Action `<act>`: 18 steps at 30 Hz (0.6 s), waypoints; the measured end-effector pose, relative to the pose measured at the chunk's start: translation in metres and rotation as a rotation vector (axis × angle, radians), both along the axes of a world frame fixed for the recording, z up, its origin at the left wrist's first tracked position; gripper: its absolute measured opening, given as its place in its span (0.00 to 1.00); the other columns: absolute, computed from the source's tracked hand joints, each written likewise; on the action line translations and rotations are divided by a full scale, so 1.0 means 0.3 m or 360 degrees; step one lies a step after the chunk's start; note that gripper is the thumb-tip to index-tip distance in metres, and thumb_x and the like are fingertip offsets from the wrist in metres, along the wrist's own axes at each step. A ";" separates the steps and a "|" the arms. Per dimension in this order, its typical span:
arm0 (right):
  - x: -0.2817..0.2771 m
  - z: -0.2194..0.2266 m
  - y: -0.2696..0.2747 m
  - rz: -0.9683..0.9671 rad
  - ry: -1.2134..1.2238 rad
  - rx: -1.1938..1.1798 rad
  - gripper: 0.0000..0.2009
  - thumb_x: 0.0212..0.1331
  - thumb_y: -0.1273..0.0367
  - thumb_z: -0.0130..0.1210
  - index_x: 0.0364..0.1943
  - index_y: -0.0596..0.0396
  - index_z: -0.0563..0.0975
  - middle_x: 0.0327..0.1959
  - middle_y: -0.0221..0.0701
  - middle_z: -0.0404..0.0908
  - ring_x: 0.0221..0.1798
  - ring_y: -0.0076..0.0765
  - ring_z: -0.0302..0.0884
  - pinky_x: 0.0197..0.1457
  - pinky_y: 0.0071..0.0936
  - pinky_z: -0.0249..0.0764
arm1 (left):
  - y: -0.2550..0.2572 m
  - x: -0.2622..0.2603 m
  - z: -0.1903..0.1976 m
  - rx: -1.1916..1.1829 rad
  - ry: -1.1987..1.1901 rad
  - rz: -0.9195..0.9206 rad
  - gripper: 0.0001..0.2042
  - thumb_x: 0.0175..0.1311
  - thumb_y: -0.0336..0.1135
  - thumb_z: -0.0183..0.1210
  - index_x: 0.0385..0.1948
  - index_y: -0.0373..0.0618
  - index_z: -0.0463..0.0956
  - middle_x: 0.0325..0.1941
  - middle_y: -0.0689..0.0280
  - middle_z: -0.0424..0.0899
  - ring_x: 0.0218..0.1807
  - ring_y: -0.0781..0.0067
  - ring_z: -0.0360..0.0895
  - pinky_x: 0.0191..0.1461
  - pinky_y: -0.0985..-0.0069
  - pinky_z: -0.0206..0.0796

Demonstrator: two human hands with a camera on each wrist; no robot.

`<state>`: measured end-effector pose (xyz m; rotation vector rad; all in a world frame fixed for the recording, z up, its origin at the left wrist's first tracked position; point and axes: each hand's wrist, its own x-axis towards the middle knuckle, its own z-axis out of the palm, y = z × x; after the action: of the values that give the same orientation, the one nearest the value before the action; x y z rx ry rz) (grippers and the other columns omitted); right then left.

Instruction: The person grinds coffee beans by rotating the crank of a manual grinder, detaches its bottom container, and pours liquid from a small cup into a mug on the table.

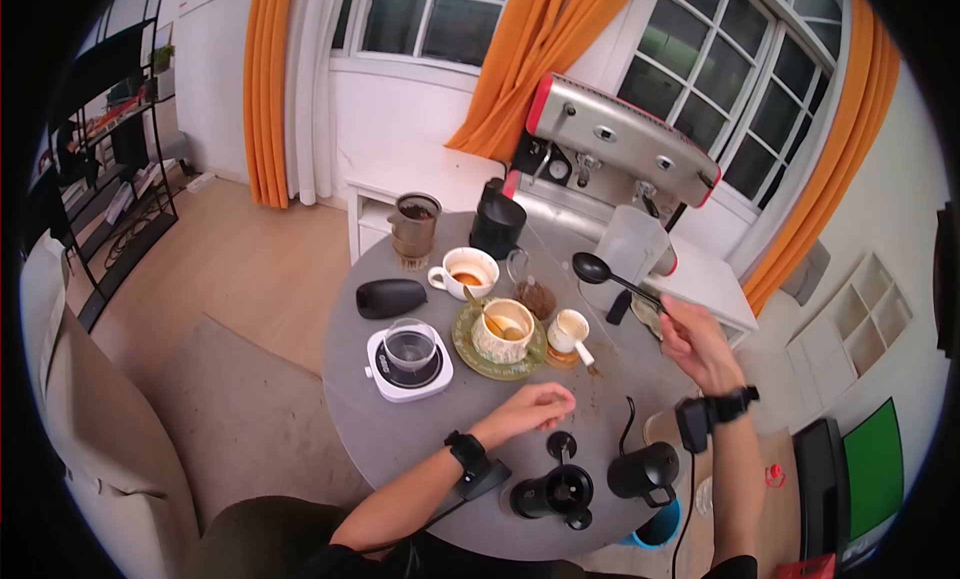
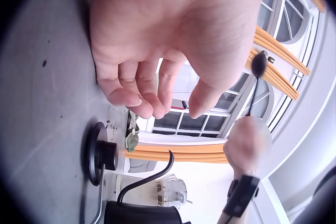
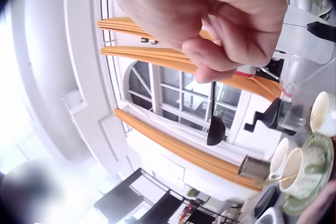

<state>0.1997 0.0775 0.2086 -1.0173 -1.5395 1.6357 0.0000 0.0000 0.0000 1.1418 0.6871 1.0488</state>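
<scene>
My right hand (image 1: 697, 344) grips the handle of a black, round-bowled scoop (image 1: 592, 268), raised over the table's right side; the scoop also shows below the fist in the right wrist view. The left hand (image 1: 535, 409) rests near the table's front with fingers loosely bent, holding nothing. Just in front of it stands a black hand coffee grinder (image 1: 552, 492), its crank knob (image 1: 561, 445) beside the fingers. To the grinder's right is a black gooseneck kettle (image 1: 643, 471). Beyond the left hand, a patterned cup (image 1: 500, 351) with a gold spoon sits on a green saucer (image 1: 468, 351).
A white scale (image 1: 437, 384) bearing a clear bowl (image 1: 409, 346) stands left. Nearby are a white cup (image 1: 480, 263), a small handled cup (image 1: 568, 329), a glass vessel with brown contents (image 1: 535, 300) and a dark-tinted jug (image 1: 413, 234). An espresso machine (image 1: 625, 144) stands behind.
</scene>
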 end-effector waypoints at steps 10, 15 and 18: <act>0.294 -0.176 -0.539 -0.0327 -0.0279 0.0358 0.11 0.64 0.70 0.52 0.25 0.61 0.75 0.14 0.29 0.75 0.11 0.15 0.62 0.15 0.14 0.56 | -0.001 -0.001 0.018 -0.0027 0.0018 0.0014 0.10 0.68 0.36 0.55 0.45 0.42 0.73 0.32 0.73 0.74 0.32 0.84 0.71 0.35 0.85 0.64; 0.315 -0.199 -0.621 -0.0253 -0.0717 0.1223 0.08 0.57 0.72 0.58 0.22 0.60 0.77 0.15 0.30 0.77 0.14 0.22 0.70 0.19 0.19 0.64 | 0.002 0.002 0.010 -0.0027 -0.0012 0.0075 0.11 0.67 0.39 0.56 0.44 0.44 0.74 0.30 0.73 0.75 0.31 0.85 0.71 0.33 0.86 0.64; 0.297 -0.189 -0.653 -0.0248 -0.0960 0.1823 0.06 0.51 0.70 0.62 0.24 0.56 0.78 0.15 0.30 0.76 0.16 0.34 0.74 0.23 0.25 0.66 | 0.004 0.001 0.005 -0.0041 -0.0023 0.0066 0.11 0.67 0.39 0.56 0.44 0.43 0.74 0.30 0.73 0.75 0.31 0.85 0.71 0.33 0.85 0.64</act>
<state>0.2889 -0.1184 0.1519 -0.9094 -2.2438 0.1302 0.0003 0.0013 0.0016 1.1009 0.7139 1.0794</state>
